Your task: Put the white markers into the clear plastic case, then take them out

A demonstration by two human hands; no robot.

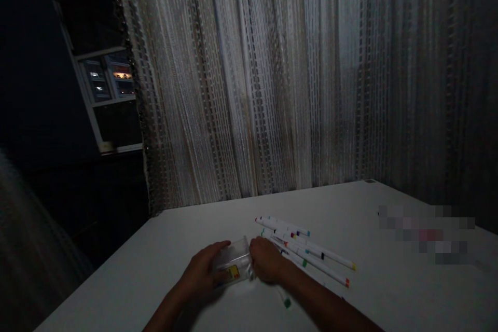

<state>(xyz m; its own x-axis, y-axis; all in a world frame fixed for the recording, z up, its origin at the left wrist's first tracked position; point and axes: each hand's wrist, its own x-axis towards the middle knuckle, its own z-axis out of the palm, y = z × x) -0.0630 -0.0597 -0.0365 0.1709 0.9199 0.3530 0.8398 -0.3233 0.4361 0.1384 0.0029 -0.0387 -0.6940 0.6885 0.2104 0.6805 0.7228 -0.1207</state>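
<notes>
My left hand (204, 270) and my right hand (266, 260) both grip a small clear plastic case (234, 262) with a yellow and red label, held just above the white table (155, 270). The left hand wraps the case's left side, the right hand closes on its right end. Several white marker pens (307, 249) with coloured caps lie in a loose heap on the table just right of my right hand. One more pen with a green cap (287, 302) lies under my right forearm.
Sheer striped curtains (272, 78) hang behind the table. A dark window (105, 93) shows at the left. A blurred patch covers something on the table's right side (428, 233). The table's left edge runs diagonally towards me.
</notes>
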